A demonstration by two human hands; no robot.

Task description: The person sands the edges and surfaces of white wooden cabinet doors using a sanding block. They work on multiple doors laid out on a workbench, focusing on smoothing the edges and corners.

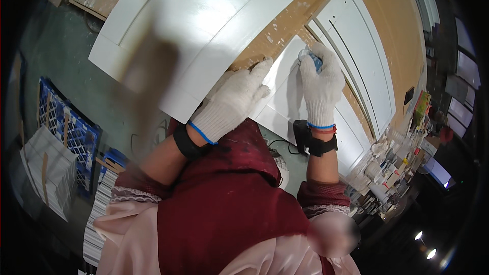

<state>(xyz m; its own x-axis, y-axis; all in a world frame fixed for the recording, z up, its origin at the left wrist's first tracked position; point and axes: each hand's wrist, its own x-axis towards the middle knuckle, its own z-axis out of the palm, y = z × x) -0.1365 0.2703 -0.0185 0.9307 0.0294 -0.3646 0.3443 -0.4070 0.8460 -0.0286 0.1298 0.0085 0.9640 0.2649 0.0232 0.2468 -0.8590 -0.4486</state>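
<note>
My left hand [233, 101], in a white knitted glove with a blue cuff edge, rests at the left edge of a white panel [283, 98], its fingers apart and pointing right. Over that same panel, my right hand [323, 84], gloved alike, is closed around a small blue object [316, 62]; its kind is hard to tell, as the fingers hide part of it. A large white framed door panel [198, 25] lies left of and beyond my left hand. Another white framed panel [356, 53] lies to the right of my right hand.
The panels lie on a brown, paint-spotted work table [392, 15]. Cluttered bottles and tools [387, 173] fill the right side. At the left, stacked white boards [48, 168] lean by a blue plastic crate [71, 127]. A brown blur crosses the near left.
</note>
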